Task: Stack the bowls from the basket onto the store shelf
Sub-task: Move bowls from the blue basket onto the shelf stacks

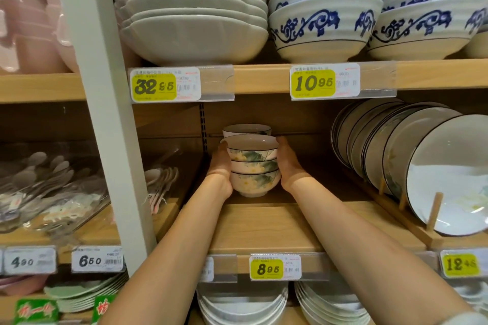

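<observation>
A stack of three small white bowls [253, 166] with yellow flowers, green leaves and dark rims stands deep on the wooden middle shelf [264, 227]. My left hand [221, 166] lies flat against the stack's left side and my right hand [289, 163] against its right side, fingers stretched along the bowls. Behind the stack, another bowl of the same kind [247, 129] shows its rim. The basket is out of view.
Plates [422, 166] stand on edge in a wooden rack to the right. Large white bowls [192, 8] and blue-patterned bowls [324, 24] fill the shelf above. A grey upright post [105, 113] and packed spoons [47, 187] are at left. White dishes [243, 303] sit below.
</observation>
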`<state>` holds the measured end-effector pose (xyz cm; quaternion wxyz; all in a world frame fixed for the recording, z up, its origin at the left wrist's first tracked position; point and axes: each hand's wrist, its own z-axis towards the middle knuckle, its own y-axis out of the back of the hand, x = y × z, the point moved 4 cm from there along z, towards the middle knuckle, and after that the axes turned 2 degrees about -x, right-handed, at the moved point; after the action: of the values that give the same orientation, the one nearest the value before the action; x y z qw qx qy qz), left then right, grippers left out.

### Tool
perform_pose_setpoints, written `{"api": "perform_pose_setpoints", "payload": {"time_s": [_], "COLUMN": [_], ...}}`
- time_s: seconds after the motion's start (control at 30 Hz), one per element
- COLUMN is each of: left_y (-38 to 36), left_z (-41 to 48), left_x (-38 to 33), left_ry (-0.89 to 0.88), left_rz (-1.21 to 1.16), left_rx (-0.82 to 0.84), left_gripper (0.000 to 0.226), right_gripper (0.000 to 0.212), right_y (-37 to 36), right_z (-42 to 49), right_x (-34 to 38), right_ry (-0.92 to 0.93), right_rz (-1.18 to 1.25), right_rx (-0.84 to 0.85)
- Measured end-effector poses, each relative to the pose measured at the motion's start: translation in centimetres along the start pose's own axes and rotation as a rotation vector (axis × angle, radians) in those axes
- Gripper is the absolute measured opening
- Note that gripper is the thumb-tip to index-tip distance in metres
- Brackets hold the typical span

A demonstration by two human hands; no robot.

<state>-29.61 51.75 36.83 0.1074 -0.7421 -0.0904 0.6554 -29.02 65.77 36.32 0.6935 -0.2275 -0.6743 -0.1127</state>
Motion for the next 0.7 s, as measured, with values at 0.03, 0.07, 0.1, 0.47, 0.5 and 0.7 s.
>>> {"api": "perform_pose_setpoints", "payload": {"time_s": [0.03,0.07,0.1,0.47,0.5,0.7], "left_y": [0.1,0.3,0.6,5.8,6.4,10.9], "left_z": [-0.5,-1.0,-1.7,-11.8,-12.6,-19.8], "left_x": [-0.1,-0.2,-0.3,0.1,0.5,4.4], "left_ry": [-0.016,-0.032,-0.046,-0.265,-0.277,-0.254], "left_rz": [-0.009,-0.027,-0.052,-0.067,-0.064,-0.021], "left_rx": [-0.007,-0.012,-0.016,0.185,0.193,0.107], "left_gripper": [0.044,0.041,0.036,0.032,0.034,0.033], "right_gripper": [0.047,0.048,0.048,0.025,0.021,0.024], "right_y": [0.1,0.2,0.3,4.5,5.1,8.5], "right_z": [-0.3,-0.7,-1.2,-13.2,-14.5,-22.2], "right_x": [0.1,0.3,0.4,-0.5,-0.7,-2.9], "right_ry": [0.014,0.026,0.026,0.111,0.124,0.125], "right_rz": [0.004,0.014,0.026,0.237,0.25,0.301], "right_rx": [-0.012,-0.031,-0.057,-0.197,-0.199,-0.087]}}
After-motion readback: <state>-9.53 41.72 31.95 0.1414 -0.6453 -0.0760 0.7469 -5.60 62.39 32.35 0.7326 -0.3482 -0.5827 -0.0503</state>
